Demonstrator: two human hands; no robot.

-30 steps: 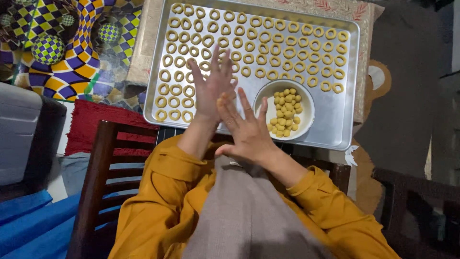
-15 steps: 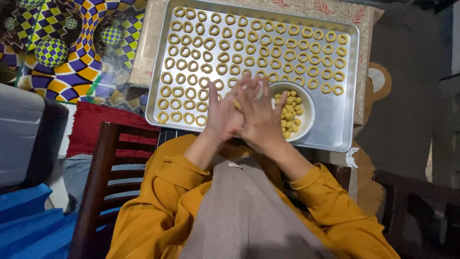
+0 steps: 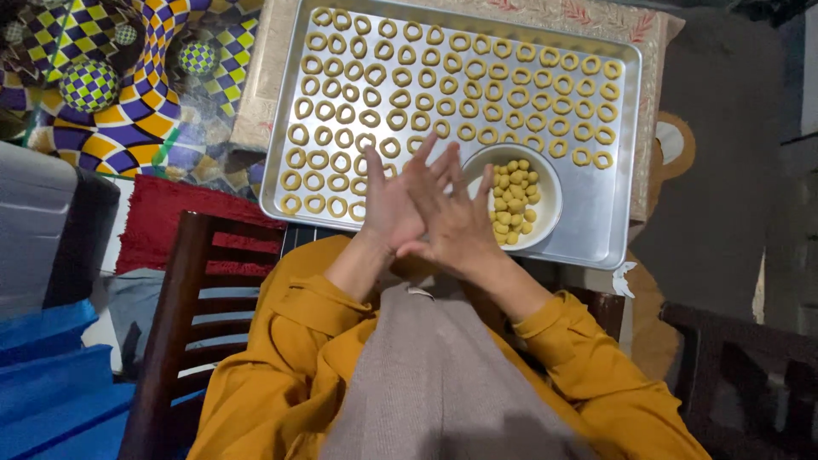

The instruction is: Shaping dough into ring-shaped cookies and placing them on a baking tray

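Note:
My left hand [image 3: 385, 203] and my right hand [image 3: 457, 220] are pressed palm to palm, fingers straight and slightly spread, over the near edge of a metal baking tray [image 3: 596, 243]. Whatever lies between the palms is hidden. The tray holds several rows of small pale dough rings [image 3: 443, 81]. A white bowl [image 3: 552, 204] of small yellow dough balls [image 3: 511, 196] stands on the tray just right of my hands. My sleeves are mustard yellow.
The tray rests on a beige patterned mat [image 3: 660, 51]. A bright checkered cloth [image 3: 111, 85] lies at the upper left, a red cloth [image 3: 162, 226] below it. A dark wooden chair [image 3: 175, 315] and blue fabric [image 3: 43, 375] are at my left.
My hands were crossed loosely with spread fingers a second ago. They have since closed together palm to palm and slid against each other, the right hand now angled toward the bowl.

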